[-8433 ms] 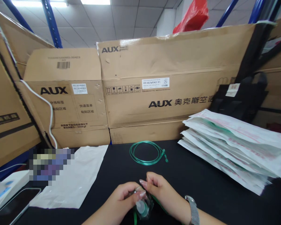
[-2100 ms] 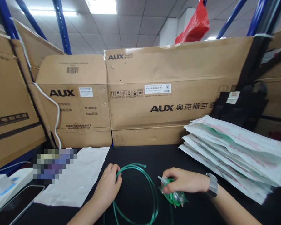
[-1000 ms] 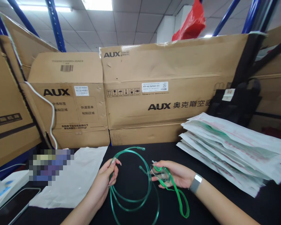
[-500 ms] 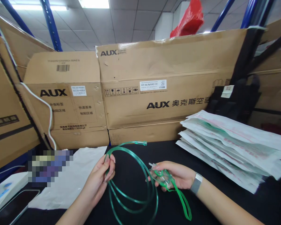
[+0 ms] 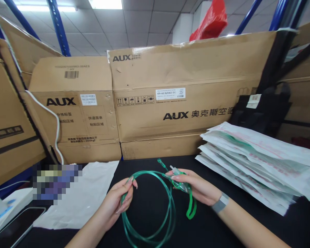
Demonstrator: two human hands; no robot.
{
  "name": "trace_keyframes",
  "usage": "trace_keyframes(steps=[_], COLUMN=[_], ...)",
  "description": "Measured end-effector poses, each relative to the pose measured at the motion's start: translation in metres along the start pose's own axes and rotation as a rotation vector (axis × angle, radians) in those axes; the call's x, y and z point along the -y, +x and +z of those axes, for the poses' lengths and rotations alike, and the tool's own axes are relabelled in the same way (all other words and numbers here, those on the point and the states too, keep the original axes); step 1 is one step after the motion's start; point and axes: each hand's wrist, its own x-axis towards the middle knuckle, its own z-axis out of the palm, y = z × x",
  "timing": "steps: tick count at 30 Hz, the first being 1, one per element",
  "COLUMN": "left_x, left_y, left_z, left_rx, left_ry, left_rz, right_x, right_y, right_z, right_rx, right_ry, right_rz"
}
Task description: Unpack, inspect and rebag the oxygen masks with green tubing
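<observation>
A clear green tube [image 5: 171,210] hangs in loose coils between my two hands. My left hand [image 5: 124,196] is closed round the coils at their left side. On the other side, my right hand [image 5: 191,184] grips a clear plastic oxygen mask [image 5: 182,185], whose green strap [image 5: 191,209] dangles below the fingers. A length of the tube also runs into the right fingers, and its connector end [image 5: 160,162] sticks up just left of them. The palm side of the right hand partly hides the mask.
Several white packets [image 5: 248,165] are stacked at the right. A flat white bag [image 5: 80,203] lies at the left, beside a phone [image 5: 15,229] and a white power strip [image 5: 15,206]. Cardboard boxes [image 5: 155,127] wall off the back of the black table [image 5: 209,227].
The coils have been drawn into a rounder loop, and my hands are closer together. My right fingers now pinch the tube beside the mask. The connector end has swung to point up and left.
</observation>
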Motion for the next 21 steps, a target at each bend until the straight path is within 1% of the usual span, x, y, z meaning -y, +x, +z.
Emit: trace_keyframes(steps=[2,4,5,7,9,11,13,16,18,21], left_x=[-0.001,-0.002,-0.002,-0.001,0.001,0.005,0.008,0.010,0.009,0.005], left_y=[-0.002,-0.005,-0.006,-0.008,-0.009,-0.008,-0.006,-0.004,-0.002,-0.003], left_z=[0.000,0.002,0.003,0.005,0.006,0.006,0.007,0.007,0.008,0.010], left_rx=[0.044,0.097,0.121,0.155,0.168,0.171,0.159,0.102,0.054,0.039], left_ry=[0.006,0.025,0.039,0.077,0.110,0.122,0.121,0.082,-0.006,-0.218], left_rz=[-0.055,-0.110,-0.132,-0.178,-0.223,-0.254,-0.260,-0.226,-0.214,-0.268], right_x=[0.001,0.001,0.001,-0.001,-0.005,-0.009,-0.012,-0.016,-0.018,-0.020], right_y=[0.000,-0.001,-0.001,-0.003,-0.005,-0.006,-0.006,-0.004,-0.002,-0.001], right_z=[0.001,0.001,0.001,0.002,0.005,0.010,0.016,0.021,0.022,0.021], right_rx=[-0.044,-0.036,0.004,0.147,0.307,0.407,0.413,0.353,0.364,0.381], right_ry=[-0.084,-0.087,-0.057,0.018,0.069,0.084,0.084,0.091,0.115,0.184], right_rz=[-0.048,-0.056,-0.041,0.012,0.079,0.136,0.160,0.131,0.117,0.101])
